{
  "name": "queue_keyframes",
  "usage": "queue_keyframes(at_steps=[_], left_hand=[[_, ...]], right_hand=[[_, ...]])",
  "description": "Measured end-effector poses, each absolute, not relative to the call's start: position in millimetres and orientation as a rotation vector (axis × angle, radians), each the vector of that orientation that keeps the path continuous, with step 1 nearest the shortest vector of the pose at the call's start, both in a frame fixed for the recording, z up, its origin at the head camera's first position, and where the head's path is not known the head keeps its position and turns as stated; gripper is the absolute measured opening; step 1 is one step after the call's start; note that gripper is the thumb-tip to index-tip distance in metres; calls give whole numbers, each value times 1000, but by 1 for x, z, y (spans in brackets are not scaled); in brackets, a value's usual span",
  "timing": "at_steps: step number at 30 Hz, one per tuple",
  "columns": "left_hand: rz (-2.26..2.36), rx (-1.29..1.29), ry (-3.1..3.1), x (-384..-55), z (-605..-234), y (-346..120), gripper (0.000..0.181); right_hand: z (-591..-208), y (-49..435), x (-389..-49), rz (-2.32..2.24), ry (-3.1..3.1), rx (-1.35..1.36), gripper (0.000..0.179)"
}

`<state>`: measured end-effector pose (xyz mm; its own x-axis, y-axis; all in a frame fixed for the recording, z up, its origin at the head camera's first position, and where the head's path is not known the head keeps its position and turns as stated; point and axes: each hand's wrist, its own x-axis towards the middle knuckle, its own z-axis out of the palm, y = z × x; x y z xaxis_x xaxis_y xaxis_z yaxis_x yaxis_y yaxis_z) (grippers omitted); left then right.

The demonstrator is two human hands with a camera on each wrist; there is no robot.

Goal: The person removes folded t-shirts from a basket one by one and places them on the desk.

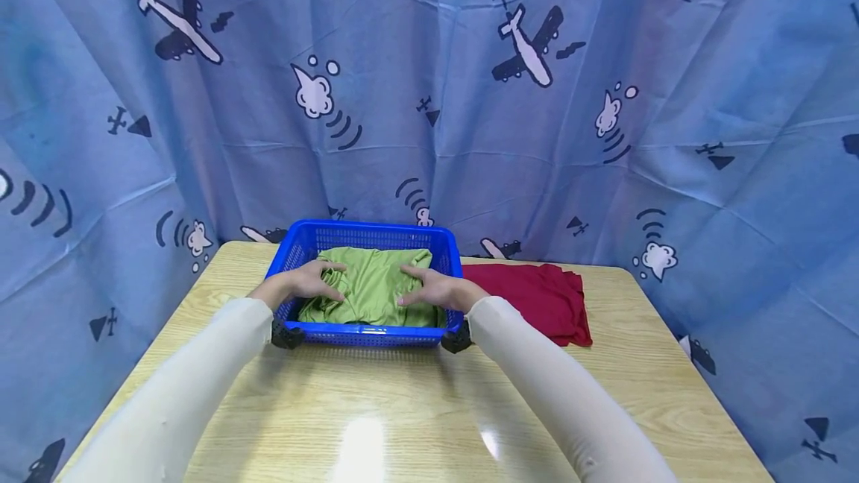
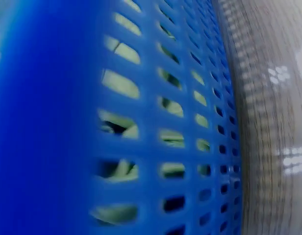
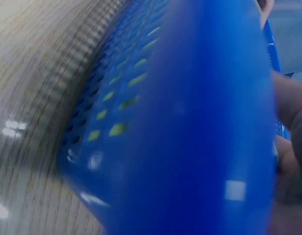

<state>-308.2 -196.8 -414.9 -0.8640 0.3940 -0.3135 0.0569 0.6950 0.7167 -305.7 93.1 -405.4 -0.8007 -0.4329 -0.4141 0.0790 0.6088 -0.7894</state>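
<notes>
A green folded cloth (image 1: 376,282) lies in the blue plastic basket (image 1: 372,226) in the head view. My left hand (image 1: 310,279) reaches over the basket's near left corner, thumb and fingers apart, at the cloth's left side. From the near right corner, my right hand (image 1: 435,288) comes in at the cloth's right side, its thumb and fingers also spread. Whether the fingertips press on the cloth cannot be told. In the left wrist view the perforated basket wall (image 2: 148,98) hides the hand. Beyond the basket rim (image 3: 200,98), part of the right hand shows in the right wrist view.
A red folded cloth (image 1: 537,297) lies on the wooden table (image 1: 403,408), just right of the basket. Behind and along both sides hangs a blue curtain (image 1: 389,133) with printed airplanes. Dark wrist cameras (image 1: 456,337) sit against the basket's near side.
</notes>
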Motion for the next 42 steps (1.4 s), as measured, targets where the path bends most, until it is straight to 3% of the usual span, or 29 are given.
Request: queue_keyframes(at_steps=[16,28,42], left_hand=[[1126,322,2467,-308,-410,-199,96],[1211,326,2417,-303,-404,-206,94],[1395,389,2394,-293,-377,-217,91]], right_hand=[[-400,96,-307,-1203,2339,-267,82],[-402,97,-306,-1215,2369,-300,84],[-370,109,-307,-1287,2353,-354,82]])
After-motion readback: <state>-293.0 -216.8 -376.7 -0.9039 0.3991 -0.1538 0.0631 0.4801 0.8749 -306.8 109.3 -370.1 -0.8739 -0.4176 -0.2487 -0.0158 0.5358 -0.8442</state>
